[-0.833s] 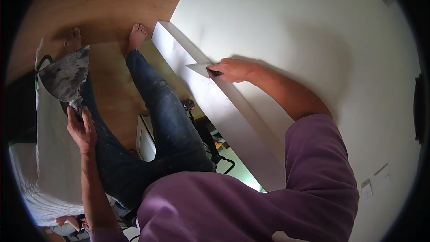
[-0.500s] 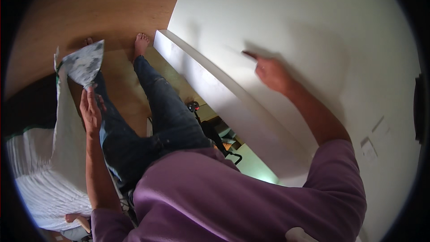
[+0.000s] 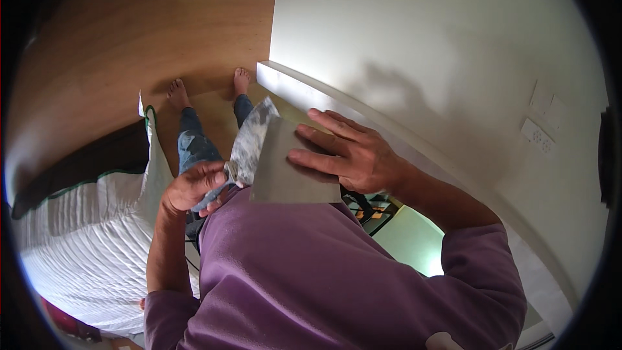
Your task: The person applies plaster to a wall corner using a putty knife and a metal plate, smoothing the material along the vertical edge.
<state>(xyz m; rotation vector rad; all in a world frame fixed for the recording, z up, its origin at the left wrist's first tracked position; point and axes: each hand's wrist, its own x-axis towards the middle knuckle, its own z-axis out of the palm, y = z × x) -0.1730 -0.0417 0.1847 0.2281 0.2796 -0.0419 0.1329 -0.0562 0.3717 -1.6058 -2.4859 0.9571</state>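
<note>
My left hand (image 3: 194,188) is closed around the handle of a putty knife (image 3: 249,142), whose broad blade is smeared with white and grey filler. My right hand (image 3: 350,155) grips a flat grey rectangular scraper (image 3: 285,168); its fingers lie across the near face, and the thumb is hidden. In front of my torso the scraper's left edge meets or overlaps the putty knife's blade. I cannot tell whether they touch.
A white wall (image 3: 363,19) with a socket plate (image 3: 538,135) rises on the right, above a pale ledge (image 3: 311,94). White quilted bedding (image 3: 84,227) lies on the left. My bare feet stand on a brown wooden surface (image 3: 162,32). Dark objects show below the ledge.
My right hand has come away from the wall and moved left, with the scraper now seen face on. My left hand has brought the putty knife right and closer to my torso.
</note>
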